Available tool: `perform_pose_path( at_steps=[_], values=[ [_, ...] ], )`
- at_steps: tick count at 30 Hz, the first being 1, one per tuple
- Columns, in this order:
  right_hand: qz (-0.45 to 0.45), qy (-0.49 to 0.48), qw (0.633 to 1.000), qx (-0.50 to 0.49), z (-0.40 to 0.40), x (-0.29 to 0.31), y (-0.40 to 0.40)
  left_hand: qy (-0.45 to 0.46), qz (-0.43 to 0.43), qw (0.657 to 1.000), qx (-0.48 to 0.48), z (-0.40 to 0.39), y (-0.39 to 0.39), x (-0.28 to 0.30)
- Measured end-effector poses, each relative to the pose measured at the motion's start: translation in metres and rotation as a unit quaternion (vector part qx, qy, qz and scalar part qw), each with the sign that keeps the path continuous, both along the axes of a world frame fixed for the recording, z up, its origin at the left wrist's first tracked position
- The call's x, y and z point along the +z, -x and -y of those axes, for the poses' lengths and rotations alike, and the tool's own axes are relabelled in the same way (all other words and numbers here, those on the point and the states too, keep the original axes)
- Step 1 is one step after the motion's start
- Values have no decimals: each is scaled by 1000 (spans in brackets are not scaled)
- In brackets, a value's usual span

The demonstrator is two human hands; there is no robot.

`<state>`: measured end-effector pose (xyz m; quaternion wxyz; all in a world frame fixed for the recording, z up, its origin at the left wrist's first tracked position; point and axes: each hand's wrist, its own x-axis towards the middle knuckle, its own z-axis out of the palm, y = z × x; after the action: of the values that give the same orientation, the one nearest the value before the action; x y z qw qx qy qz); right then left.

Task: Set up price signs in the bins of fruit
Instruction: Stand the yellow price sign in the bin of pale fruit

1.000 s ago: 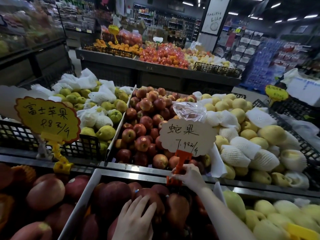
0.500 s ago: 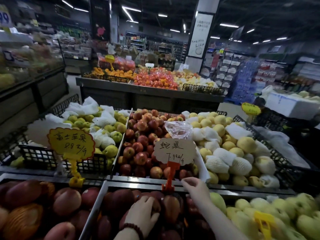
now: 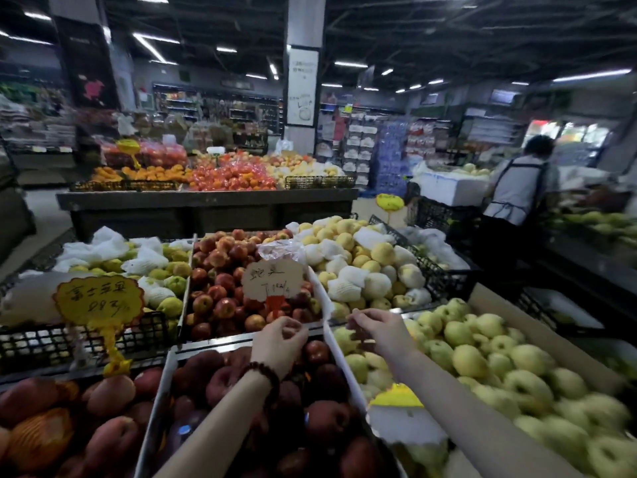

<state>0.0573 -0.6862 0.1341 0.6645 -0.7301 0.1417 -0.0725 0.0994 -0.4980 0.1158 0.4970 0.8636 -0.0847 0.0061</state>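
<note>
The pale price sign [image 3: 272, 279] stood upright at frame centre, a scallop-edged card with dark handwritten characters and a price (blurred, not legible), on a red-orange clip stem [image 3: 275, 304]. It rose at the front of the red apple bin [image 3: 238, 270], between the green fruit at left and the netted yellow pears [image 3: 365, 270] at right. The left hand [image 3: 281, 341] was just below the stem base, fingers curled loosely; whether they touched the stem could not be told. A dark bead bracelet [image 3: 263, 377] sat on that wrist. The right hand [image 3: 377, 327] hovered over the green apple bin [image 3: 489, 357], fingertips pinched, contents not discernible. A yellow price sign [image 3: 99, 300] stood at centre left on a yellow clip.
</note>
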Motion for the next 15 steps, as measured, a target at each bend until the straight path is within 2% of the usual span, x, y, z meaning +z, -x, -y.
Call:
perform_pose_path(
  at_steps=[3, 10, 15],
  values=[
    [13, 4, 999, -30, 30, 5, 37, 25, -20, 999, -39, 26, 17, -3],
    [-7, 8, 995, -97, 114, -1, 88, -24, -44, 993, -106, 91, 66, -41],
    [-11, 25, 998, -61, 176, -14, 92, -55, -59, 992, -97, 155, 72, -50]
  ],
)
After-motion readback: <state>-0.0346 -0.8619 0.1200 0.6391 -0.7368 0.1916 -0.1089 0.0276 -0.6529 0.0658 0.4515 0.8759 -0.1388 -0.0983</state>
